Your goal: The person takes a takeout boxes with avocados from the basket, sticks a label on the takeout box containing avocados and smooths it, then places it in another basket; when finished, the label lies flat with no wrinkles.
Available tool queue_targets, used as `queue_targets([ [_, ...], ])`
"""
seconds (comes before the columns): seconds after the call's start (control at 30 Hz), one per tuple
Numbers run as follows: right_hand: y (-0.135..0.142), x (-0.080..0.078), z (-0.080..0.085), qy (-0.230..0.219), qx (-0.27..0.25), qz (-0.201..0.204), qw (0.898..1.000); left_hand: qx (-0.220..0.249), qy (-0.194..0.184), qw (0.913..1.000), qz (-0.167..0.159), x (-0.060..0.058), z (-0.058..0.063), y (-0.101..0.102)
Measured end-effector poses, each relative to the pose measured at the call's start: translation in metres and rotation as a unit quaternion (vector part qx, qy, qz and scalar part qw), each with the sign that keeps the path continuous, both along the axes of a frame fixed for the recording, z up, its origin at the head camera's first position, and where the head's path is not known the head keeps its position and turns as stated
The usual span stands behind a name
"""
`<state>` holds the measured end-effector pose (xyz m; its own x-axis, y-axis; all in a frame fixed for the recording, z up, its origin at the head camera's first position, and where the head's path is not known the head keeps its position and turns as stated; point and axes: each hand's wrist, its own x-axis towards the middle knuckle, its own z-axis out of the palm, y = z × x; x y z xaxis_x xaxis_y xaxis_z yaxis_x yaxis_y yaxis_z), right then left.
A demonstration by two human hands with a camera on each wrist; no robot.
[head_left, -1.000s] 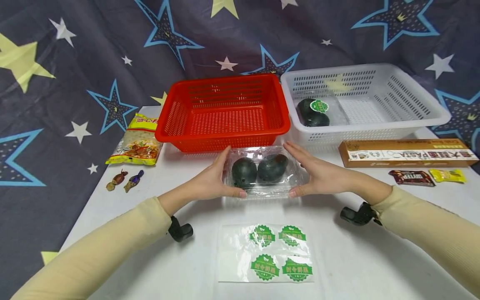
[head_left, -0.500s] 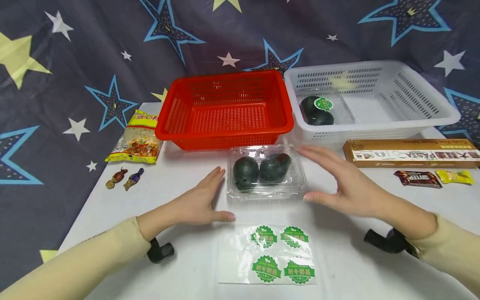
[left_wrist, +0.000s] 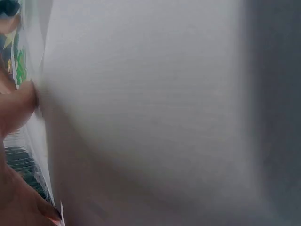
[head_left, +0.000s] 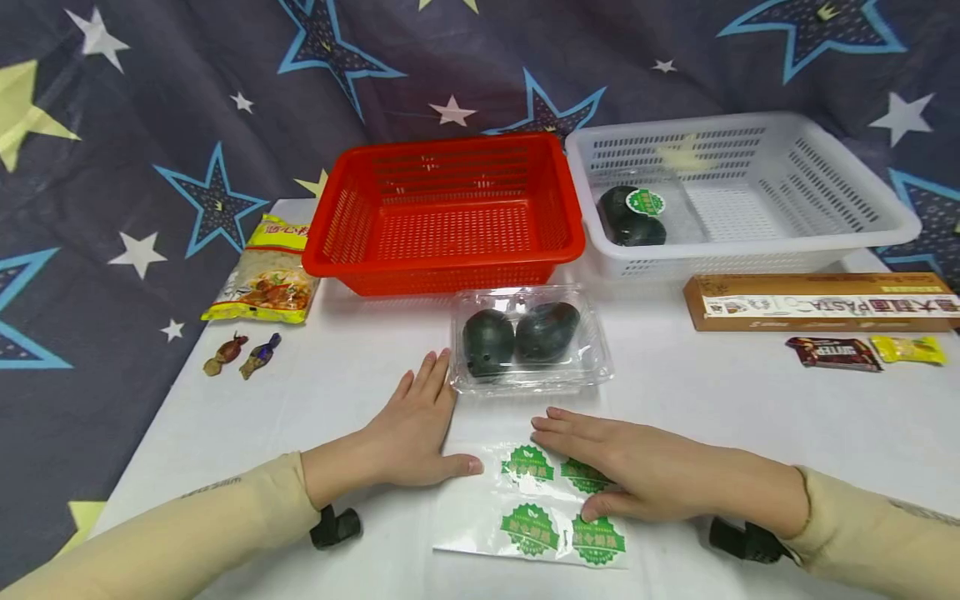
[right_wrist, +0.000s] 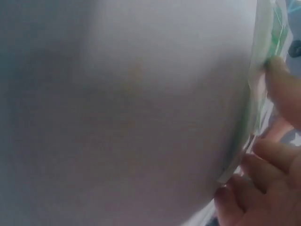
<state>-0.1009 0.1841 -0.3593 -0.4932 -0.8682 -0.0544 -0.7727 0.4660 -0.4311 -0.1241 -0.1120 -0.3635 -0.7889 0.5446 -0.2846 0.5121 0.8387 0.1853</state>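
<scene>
A sheet of green round stickers [head_left: 468, 521] lies on the white table. My left hand [head_left: 408, 433] rests with its fingers straight, the thumb on the sheet's upper left corner and the fingertips beside a clear plastic clamshell box [head_left: 592, 354]. Inside that box are two dark green, avocado-like fruits [head_left: 489, 342]. Stretched over the sheet's right side, my right hand [head_left: 637, 462] partly covers the upper right sticker, and its thumb lies at the lower right one. In the right wrist view the thumb [right_wrist: 282, 89] is at the sheet's edge.
Behind the box stands a red basket [head_left: 442, 271]; beside it, a white basket [head_left: 750, 254] holds another clamshell with a sticker on it. A pasta box [head_left: 817, 325] and two wrapped bars lie right. A yellow food bag [head_left: 262, 275] and two wrapped candies [head_left: 260, 356] are left.
Both hands have let go of the clamshell box and come down toward the sticker sheet. The right hand has swung left over the sheet; the box stays on the table.
</scene>
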Motion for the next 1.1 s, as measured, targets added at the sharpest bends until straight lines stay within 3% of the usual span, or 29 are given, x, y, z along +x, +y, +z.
queue_targets([
  [0.27,0.0,-0.012,-0.004,0.006,0.038,-0.011,0.999,-0.015,-0.019,0.9994,0.025,0.009,0.003,0.001],
  [0.4,0.001,-0.013,-0.004,0.004,0.039,-0.019,0.999,-0.013,-0.011,0.9996,0.022,0.016,0.006,0.002],
  [0.5,0.001,-0.011,-0.003,0.003,0.043,-0.021,0.999,-0.01,-0.001,0.9999,0.005,0.026,0.012,0.002],
  [0.6,0.002,-0.01,-0.001,0.009,0.046,-0.023,0.999,-0.008,0.003,0.9994,-0.033,0.04,0.017,0.006],
  [0.77,0.0,-0.007,0.0,0.02,0.034,-0.021,0.999,-0.022,0.001,0.9956,-0.091,0.056,0.014,0.011],
  [0.93,-0.009,-0.003,0.001,0.015,0.023,-0.007,1.0,-0.047,0.021,0.994,-0.097,0.063,0.006,0.011],
  [1.1,-0.025,-0.002,0.001,0.029,-0.007,0.037,0.999,-0.049,0.026,0.9935,-0.1,0.066,0.002,0.01],
])
